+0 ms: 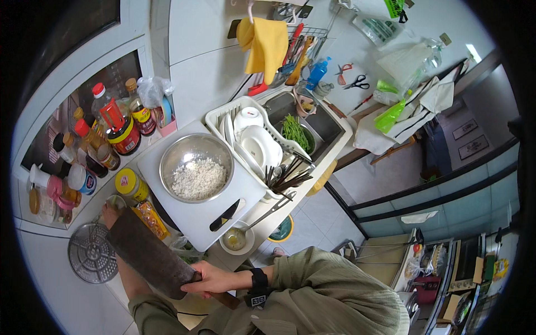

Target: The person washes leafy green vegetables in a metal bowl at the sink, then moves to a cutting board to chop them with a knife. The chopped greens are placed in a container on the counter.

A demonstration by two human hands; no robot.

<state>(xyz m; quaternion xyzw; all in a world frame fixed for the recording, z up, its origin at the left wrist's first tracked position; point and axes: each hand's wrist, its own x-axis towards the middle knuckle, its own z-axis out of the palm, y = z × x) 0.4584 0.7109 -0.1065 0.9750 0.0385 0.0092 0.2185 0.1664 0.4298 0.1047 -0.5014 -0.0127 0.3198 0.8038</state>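
Observation:
My right hand [213, 278] is closed round the wooden handle of a cleaver [148, 253], whose broad dark blade slants up and leftward over my left forearm. Beyond the blade, my left hand [111, 212] reaches to a small round vessel [115, 202] beside a yellow-lidded jar [133, 184]; the blade hides part of this hand, so its hold is unclear. A steel bowl [164, 167] holding white, crumbly food [199, 178] rests on a white cutting board [188, 220]. Near the board's handle slot, a ladle [268, 211] leans in a white bowl [251, 243] with liquid.
A white dish rack [213, 119] with plates and chopsticks stands behind the board, beside a sink [324, 119] containing greens [295, 132]. Sauce bottles [121, 130] line the windowsill at left. A perforated steel disc [93, 253] lies left of my forearm. A yellow packet [151, 220] lies near the blade.

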